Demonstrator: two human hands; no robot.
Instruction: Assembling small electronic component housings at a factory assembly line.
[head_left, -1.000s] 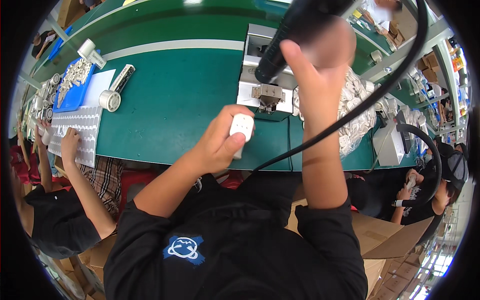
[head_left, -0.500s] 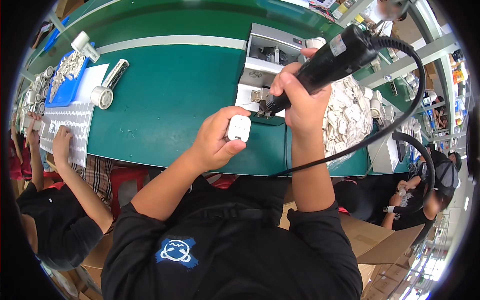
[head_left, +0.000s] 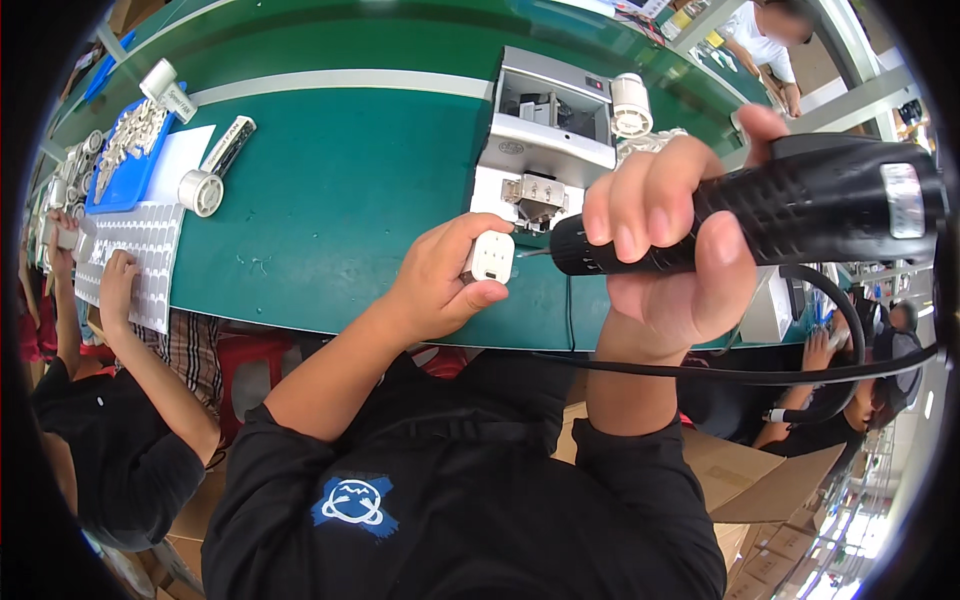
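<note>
Between the thumb and fingers of my left hand is a small white plastic housing, its face with several small holes and a dark slot turned toward me. My right hand is wrapped round a black electric screwdriver lying nearly level. Its thin metal bit points left at the housing's side; whether the tip touches is too fine to tell. Just beyond both hands stands a grey screw feeder with a metal outlet block at its front.
A black cable trails from the screwdriver across my right forearm. A white cylindrical part stands beside the feeder. To the left lie a handheld fan, a blue tray of small parts and a white grid tray, where a co-worker's hand works.
The screwdriver has come away from the feeder's outlet and swung from steep to nearly level, its bit now beside the housing. My left hand has shifted slightly right.
</note>
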